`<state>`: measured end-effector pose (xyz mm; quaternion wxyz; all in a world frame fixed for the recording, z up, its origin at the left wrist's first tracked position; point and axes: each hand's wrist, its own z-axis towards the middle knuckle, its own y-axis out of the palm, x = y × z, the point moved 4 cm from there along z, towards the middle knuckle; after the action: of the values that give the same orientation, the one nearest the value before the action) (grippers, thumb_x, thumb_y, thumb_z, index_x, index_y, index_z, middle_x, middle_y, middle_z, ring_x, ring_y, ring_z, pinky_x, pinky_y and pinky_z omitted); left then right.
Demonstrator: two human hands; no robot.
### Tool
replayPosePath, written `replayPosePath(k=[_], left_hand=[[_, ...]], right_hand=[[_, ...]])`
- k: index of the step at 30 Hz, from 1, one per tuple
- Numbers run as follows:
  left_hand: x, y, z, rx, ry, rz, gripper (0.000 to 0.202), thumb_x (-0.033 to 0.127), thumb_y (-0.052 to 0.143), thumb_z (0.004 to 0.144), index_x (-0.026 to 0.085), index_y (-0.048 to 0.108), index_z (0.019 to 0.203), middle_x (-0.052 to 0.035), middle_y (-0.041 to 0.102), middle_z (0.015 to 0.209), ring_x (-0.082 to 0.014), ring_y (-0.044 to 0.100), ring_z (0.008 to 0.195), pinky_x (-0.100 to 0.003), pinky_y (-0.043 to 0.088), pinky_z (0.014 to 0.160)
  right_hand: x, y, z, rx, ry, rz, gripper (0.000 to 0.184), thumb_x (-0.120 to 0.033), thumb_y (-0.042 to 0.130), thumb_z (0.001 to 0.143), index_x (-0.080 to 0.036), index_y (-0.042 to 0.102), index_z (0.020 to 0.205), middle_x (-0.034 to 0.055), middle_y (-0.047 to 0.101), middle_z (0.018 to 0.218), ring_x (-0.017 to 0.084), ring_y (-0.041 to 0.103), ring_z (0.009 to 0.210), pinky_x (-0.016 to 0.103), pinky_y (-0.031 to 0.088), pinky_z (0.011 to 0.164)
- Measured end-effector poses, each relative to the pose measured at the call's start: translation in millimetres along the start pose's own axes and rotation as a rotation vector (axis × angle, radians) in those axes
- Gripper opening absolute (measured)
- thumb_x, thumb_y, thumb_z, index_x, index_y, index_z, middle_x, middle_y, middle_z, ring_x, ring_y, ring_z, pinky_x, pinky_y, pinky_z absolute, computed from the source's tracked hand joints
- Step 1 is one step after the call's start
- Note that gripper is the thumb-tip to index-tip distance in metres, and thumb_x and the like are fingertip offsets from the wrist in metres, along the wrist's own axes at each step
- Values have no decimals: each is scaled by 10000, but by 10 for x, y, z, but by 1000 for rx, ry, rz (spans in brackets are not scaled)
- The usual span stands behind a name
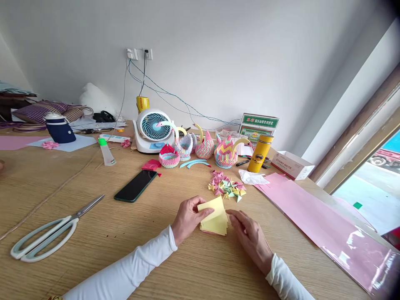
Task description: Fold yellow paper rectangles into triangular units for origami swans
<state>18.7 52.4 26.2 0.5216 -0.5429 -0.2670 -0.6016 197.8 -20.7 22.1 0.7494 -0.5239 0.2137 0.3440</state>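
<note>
A small stack of yellow paper slips (215, 219) lies on the wooden table (125, 233) in front of me. My left hand (187, 217) pinches the top yellow slip at its left edge and lifts it off the stack. My right hand (250, 237) rests on the table at the stack's right side, fingertips touching its edge, fingers loosely curled. Just beyond the stack sits a pile of folded paper triangles (227, 186) in pink, yellow and green.
Scissors (50, 233) lie at the left, a dark phone (136, 186) in the middle. Paper swans (204, 146), a small fan (153, 130), a yellow flask (260, 153) and a sticky-note box (292, 164) stand behind. A pink sheet (315, 216) covers the right side.
</note>
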Motion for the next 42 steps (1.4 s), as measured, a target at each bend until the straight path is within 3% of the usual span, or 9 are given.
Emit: replayPosePath(k=[4, 9, 17, 25, 31, 39, 42], left_hand=[[40, 135, -20, -106, -43, -111, 316, 421, 669, 712, 138, 536, 664, 46, 470, 580, -77, 432, 539, -174, 337, 496], [29, 298, -3, -214, -89, -148, 342, 444, 681, 689, 142, 522, 673, 39, 489, 596, -88, 457, 550, -181, 347, 496], [-4, 235, 47, -112, -28, -42, 389, 473, 528, 820, 162, 420, 612, 60, 334, 563, -68, 316, 531, -179, 259, 475], [-14, 207, 14, -111, 10, 18, 357, 450, 421, 880, 153, 528, 713, 39, 419, 586, -94, 427, 537, -188, 353, 521], [5, 62, 9, 40, 76, 339, 338, 414, 422, 872, 177, 487, 640, 38, 452, 564, -99, 420, 527, -198, 313, 516], [-63, 85, -25, -55, 91, 691, 194, 241, 468, 790, 190, 511, 607, 14, 520, 573, -143, 496, 604, -238, 335, 575], [18, 54, -58, -10, 140, 734, 155, 252, 478, 796, 195, 538, 665, -5, 558, 635, -171, 526, 681, -263, 366, 621]], right_hand=[[28, -47, 28, 72, 156, 279, 332, -444, 456, 903, -193, 581, 1080, 23, 608, 777, 159, 558, 672, 252, 449, 613], [97, -2, 80, 138, 189, 570, 317, -485, 601, 805, -172, 569, 772, 8, 560, 658, 132, 498, 572, 235, 419, 520], [108, -27, 63, 193, 266, 554, 323, -475, 599, 814, -163, 596, 729, -30, 512, 536, 106, 468, 479, 220, 366, 481], [272, -72, 32, 322, 313, 510, 326, -490, 615, 793, -164, 625, 802, -48, 480, 473, 108, 432, 427, 216, 319, 438], [416, -158, 23, 472, 379, 627, 352, -505, 651, 757, -162, 590, 812, -47, 476, 542, 79, 382, 418, 202, 291, 397], [362, -140, 26, 455, 386, 687, 337, -484, 662, 757, -165, 591, 838, -59, 464, 551, 70, 365, 422, 200, 283, 400], [350, -145, 20, 450, 387, 699, 329, -464, 673, 755, -161, 592, 856, -53, 473, 577, 63, 367, 426, 195, 280, 397]])
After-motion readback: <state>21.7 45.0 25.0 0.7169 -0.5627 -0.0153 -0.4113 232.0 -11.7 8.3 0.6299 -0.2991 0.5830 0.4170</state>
